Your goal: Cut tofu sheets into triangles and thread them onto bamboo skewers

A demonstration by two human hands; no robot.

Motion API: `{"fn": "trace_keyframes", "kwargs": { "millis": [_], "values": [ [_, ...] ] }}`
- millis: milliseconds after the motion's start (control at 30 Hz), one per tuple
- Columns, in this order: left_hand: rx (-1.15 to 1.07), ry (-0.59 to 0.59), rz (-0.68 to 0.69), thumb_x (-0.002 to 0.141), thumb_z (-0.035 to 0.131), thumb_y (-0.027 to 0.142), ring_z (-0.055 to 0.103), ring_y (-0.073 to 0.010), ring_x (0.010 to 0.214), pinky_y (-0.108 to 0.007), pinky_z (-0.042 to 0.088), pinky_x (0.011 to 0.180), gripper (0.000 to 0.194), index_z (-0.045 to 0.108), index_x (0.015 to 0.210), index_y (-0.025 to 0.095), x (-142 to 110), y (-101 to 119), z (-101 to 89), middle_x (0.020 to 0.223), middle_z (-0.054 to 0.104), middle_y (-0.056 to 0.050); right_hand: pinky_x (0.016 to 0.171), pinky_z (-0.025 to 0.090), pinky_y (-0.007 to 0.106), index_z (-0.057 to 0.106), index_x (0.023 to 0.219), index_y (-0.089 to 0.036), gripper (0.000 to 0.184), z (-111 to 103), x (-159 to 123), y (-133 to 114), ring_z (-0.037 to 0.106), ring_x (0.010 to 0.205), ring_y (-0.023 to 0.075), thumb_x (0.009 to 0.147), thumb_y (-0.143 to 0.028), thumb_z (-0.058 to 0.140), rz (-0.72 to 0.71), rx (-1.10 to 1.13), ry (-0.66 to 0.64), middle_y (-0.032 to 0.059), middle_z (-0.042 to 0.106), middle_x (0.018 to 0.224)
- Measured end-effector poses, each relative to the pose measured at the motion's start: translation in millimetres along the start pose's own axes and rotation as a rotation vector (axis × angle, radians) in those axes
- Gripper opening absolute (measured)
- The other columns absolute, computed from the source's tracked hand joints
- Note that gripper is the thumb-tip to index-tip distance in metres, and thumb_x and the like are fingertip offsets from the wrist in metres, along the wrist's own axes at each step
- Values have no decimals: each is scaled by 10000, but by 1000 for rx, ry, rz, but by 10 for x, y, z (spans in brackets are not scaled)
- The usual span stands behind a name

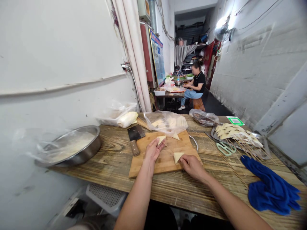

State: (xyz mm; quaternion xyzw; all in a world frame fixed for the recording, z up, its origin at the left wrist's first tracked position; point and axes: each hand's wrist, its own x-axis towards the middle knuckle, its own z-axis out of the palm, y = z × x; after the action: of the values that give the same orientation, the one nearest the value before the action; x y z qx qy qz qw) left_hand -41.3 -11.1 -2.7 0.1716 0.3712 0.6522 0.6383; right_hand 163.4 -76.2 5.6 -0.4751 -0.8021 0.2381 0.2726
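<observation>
The hands (153, 150) (193, 166) grasp 2 pale triangles (161, 139) (177, 157); a careless pinch could tear either.

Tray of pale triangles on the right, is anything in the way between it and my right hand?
Yes: the green-handled scissors lie by the near side of the tray, and thin sticks lie between it and your right hand.

Both bare forearms reach forward, the left hand (154, 149) turned palm up with fingers curled, the right hand (192, 166) lower, palm down, fingertips pinched together.
</observation>
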Motion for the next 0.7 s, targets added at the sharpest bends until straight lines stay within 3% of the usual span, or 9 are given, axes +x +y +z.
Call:
{"fn": "trace_keyframes", "kwargs": {
  "millis": [700],
  "values": [
    [32,-47,-42,811,513,101,652,-185,837,-320,523,780,101,599,863,89,-50,-31,31,911,667,-129,511,283,206,503,593,-186,260,62,14,40,444,515,114,811,-204,364,14,71,3,-16,520,543]
  ]
}}
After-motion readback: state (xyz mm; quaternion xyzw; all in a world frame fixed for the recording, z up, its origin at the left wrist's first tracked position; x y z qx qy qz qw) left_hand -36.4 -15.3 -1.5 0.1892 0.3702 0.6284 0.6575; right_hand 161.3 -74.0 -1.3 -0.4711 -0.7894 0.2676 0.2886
